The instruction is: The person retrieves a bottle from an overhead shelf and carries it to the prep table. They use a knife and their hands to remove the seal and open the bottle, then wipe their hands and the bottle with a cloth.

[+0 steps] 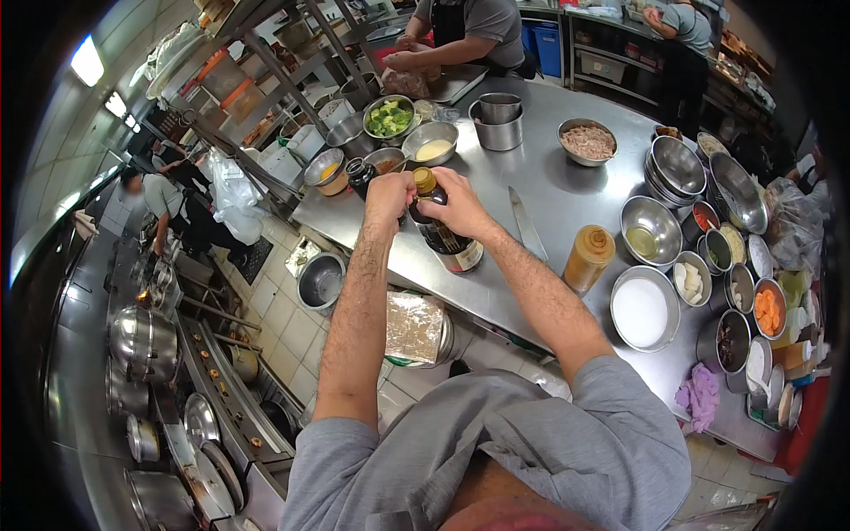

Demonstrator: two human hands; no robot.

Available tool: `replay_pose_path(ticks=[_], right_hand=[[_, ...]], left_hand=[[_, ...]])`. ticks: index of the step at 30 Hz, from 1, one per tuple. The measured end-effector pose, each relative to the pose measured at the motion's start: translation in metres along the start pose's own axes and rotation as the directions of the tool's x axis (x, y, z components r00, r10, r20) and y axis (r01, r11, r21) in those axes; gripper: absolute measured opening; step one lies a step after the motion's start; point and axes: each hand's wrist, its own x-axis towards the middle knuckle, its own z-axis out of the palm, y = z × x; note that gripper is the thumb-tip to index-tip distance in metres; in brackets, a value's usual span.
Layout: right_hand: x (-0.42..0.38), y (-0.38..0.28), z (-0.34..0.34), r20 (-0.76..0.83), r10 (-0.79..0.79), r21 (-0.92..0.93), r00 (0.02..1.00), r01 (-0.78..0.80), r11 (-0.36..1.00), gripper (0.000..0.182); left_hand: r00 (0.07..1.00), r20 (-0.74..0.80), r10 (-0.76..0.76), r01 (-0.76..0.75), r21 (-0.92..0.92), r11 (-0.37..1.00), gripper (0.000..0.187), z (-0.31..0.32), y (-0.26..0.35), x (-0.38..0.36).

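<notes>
A large dark bottle point(453, 248) with a yellow cap and a pale label stands near the front edge of the steel table. My right hand point(456, 205) is curled round its neck just under the cap. Close beside the cap on the left, my left hand point(390, 196) is closed; what its fingers hold, if anything, is hidden. Behind my left hand stands a smaller dark jar point(359, 172) with a black lid. A metal bowl of pale yellow liquid point(432, 149) sits just beyond the bottle. To the right, a knife point(526, 221) lies flat on the table.
A brown squeeze bottle point(589, 257) and a bowl of white contents point(641, 308) stand at right, among several ingredient bowls. Farther back are a bowl of meat point(587, 142) and a metal pot point(500, 133). A co-worker point(474, 40) works across the table; a stove point(235, 389) runs along the left.
</notes>
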Motion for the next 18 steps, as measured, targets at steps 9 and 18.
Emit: replay_pose_path(ticks=[9,18], right_hand=[[0.003,0.01,0.003,-0.034,-0.019,0.01,0.999,0.019,1.0,0.065],[-0.001,0.004,-0.003,-0.025,0.007,0.04,1.0,-0.006,0.999,0.065]], left_hand=[[0.997,-0.065,0.035,-0.036,-0.011,0.999,0.015,-0.016,-0.073,-0.007],[0.936,-0.111,0.335,-0.283,0.333,0.899,0.023,0.003,-0.021,-0.01]])
